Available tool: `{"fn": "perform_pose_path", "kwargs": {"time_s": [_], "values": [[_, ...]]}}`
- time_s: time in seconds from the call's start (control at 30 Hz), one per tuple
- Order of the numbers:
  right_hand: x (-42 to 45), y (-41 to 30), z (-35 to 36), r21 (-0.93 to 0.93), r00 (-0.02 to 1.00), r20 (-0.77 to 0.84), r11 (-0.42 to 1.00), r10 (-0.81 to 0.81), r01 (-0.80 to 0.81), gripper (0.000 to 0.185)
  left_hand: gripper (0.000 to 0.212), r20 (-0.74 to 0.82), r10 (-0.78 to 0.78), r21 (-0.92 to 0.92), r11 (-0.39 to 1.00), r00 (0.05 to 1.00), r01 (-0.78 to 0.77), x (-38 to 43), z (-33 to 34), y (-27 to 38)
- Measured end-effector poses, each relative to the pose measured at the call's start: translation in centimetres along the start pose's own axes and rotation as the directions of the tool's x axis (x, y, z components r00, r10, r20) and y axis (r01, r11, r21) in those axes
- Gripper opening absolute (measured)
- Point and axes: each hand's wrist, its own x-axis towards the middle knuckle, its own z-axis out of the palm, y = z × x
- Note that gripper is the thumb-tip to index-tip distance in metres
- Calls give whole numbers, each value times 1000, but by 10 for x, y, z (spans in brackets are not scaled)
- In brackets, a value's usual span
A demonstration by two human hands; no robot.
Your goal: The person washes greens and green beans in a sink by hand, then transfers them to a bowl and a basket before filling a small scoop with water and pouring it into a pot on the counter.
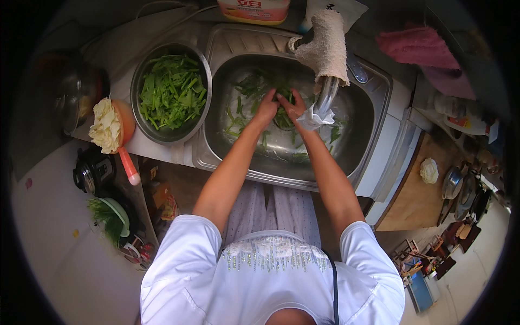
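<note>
Both my hands are down in the stainless steel sink (349,158), among cut green leafy stalks (284,121) lying in shallow water. My left hand (267,109) touches the greens with bent fingers. Close beside it, my right hand (293,106) has greens under and between its fingers; how firmly either hand grips is hidden. More leaves and stalks are scattered over the sink's bottom. Left of the sink stands a metal bowl (208,87) heaped with cut greens (172,91). A faucet (326,95) wrapped in beige cloth, with white material at its spout, hangs over my right hand.
An orange ladle (129,162) holding pale leaves (105,126) lies left of the bowl. A detergent jug (254,10) stands behind the sink. Pink cloths (420,48) hang at the back right. Further right, a wooden board (410,199) bears a pale vegetable (429,170) and pans.
</note>
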Motion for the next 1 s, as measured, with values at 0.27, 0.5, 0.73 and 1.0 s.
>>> {"fn": "perform_pose_path", "kwargs": {"time_s": [0.27, 0.5, 0.73, 1.0], "values": [[-9, 84, -81, -182, 930, -324, 976, -174, 119, 50, 55, 127, 560, 941, 193, 818, -278, -37, -38, 9], [-41, 63, -83, -954, 933, 234, 120, -274, 275, 62, 55, 426, 434, 905, -187, 794, -383, -14, -49, 5], [-43, 72, -100, -919, 937, 154, 303, -313, 252, 39, 49, 417, 470, 909, -187, 778, -374, 2, -63, 12], [-58, 31, -91, 229, 924, 21, 898, 381, -375, 27, 38, 166, 416, 863, 378, 894, -336, -3, -53, 11]]}}
